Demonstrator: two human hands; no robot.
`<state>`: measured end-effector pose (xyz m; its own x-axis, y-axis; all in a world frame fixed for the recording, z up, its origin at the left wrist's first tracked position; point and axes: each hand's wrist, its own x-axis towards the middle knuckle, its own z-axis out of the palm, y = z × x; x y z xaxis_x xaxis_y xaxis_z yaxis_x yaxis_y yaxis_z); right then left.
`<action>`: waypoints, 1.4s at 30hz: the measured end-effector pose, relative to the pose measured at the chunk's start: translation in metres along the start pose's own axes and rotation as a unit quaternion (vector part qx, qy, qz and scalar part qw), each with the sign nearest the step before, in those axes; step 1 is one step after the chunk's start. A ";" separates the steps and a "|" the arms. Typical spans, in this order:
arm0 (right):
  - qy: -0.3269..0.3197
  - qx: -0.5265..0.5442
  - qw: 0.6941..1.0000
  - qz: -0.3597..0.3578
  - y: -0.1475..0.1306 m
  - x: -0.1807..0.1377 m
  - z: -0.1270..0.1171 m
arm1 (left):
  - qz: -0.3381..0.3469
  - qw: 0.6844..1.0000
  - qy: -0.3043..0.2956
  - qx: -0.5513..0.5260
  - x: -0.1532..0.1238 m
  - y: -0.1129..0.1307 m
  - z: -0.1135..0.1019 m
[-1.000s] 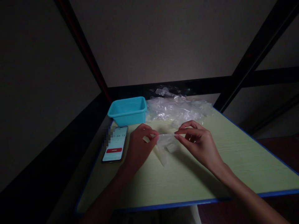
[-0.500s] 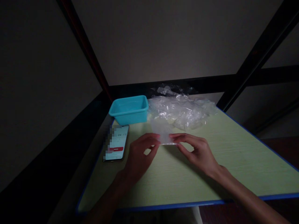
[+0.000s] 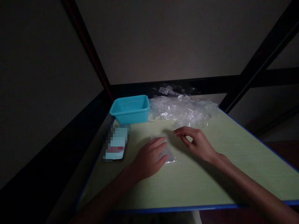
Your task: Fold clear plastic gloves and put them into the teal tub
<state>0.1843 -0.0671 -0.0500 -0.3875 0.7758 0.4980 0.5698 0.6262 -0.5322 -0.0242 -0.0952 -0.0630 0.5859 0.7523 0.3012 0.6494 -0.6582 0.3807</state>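
Note:
A small clear plastic bag lies on the pale table, partly hidden beneath my left hand. That hand rests over it with its fingers stretched out and slightly apart. To the right of the bag, and clear of it, my right hand hovers over the table. Its thumb and fingertips are brought together in a pinch, and nothing shows between them. Behind both hands spreads a crumpled pile of clear plastic bags.
A turquoise plastic basket stands at the back left of the table. In front of it lies a phone with its screen lit and partly pixelated. Blue edging runs round the table, and a wall panel rises behind.
Both hands held the small bag by its near edge before. Now it lies flatter and closer on the table, my left hand has opened over it, and my right hand has let go.

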 end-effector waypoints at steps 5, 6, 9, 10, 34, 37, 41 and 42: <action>0.002 -0.010 1.000 0.022 0.021 0.013 0.023 | 0.054 0.995 -0.058 0.065 0.011 -0.004 0.021; -0.002 -0.012 1.000 0.025 0.025 0.012 0.026 | 0.054 0.994 -0.064 0.071 0.012 -0.005 0.025; -0.012 -0.014 0.999 0.026 0.033 0.007 0.031 | 0.054 0.992 -0.080 0.083 0.014 -0.009 0.031; -0.015 -0.014 0.999 0.026 0.034 0.005 0.031 | 0.056 0.991 -0.086 0.086 0.014 -0.010 0.032; -0.045 -0.049 0.997 0.036 0.031 0.003 0.036 | 0.095 0.978 -0.111 0.148 0.010 -0.016 0.042; -0.047 -0.046 0.997 0.032 0.033 0.003 0.037 | 0.093 0.980 -0.106 0.139 0.010 -0.016 0.042; -0.052 -0.041 0.998 0.024 0.031 0.002 0.036 | 0.076 0.985 -0.106 0.112 0.011 -0.014 0.039; -0.052 -0.041 0.998 0.024 0.031 0.002 0.036 | 0.071 0.987 -0.104 0.103 0.011 -0.013 0.037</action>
<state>0.1750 -0.0436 -0.0900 -0.4289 0.8110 0.3979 0.6449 0.5833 -0.4938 -0.0084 -0.0789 -0.0971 0.7513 0.6438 0.1452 0.6253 -0.7647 0.1557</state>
